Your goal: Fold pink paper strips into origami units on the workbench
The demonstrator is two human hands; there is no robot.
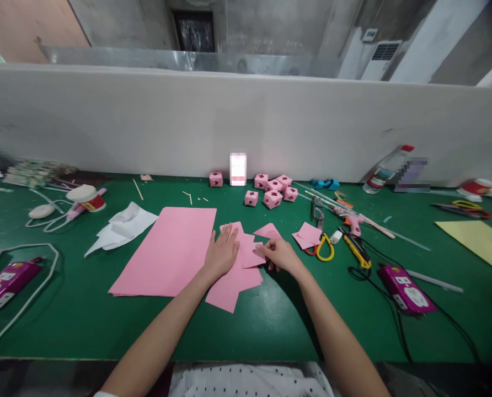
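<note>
1. My left hand (pixel 222 252) lies flat and unclenched, fingers a little apart, over the overlapping pink pieces (pixel 225 296), grasping nothing
2. My right hand (pixel 282 256) is bent, thumb and finger pinching the right edge of a small pink square (pixel 251 259) on top of those pieces; some fingertips are hidden, so that grip is my best reading
3. The pink pieces sit around the middle of the tabletop (pixel 287 336), between its near and far edges
4. Just beside them, toward the tabletop's left edge, lie large pink sheets (pixel 163 253), then white paper (pixel 124 229) and a cup (pixel 91 200)
5. Along the far edge a phone (pixel 238 169) stands upright, one pink box (pixel 215 179) to its left and a cluster of pink boxes (pixel 273 199) to its right
6. Toward the right edge are scissors (pixel 331 252), a glue gun (pixel 354 225) and a cutter (pixel 357 252)
</note>
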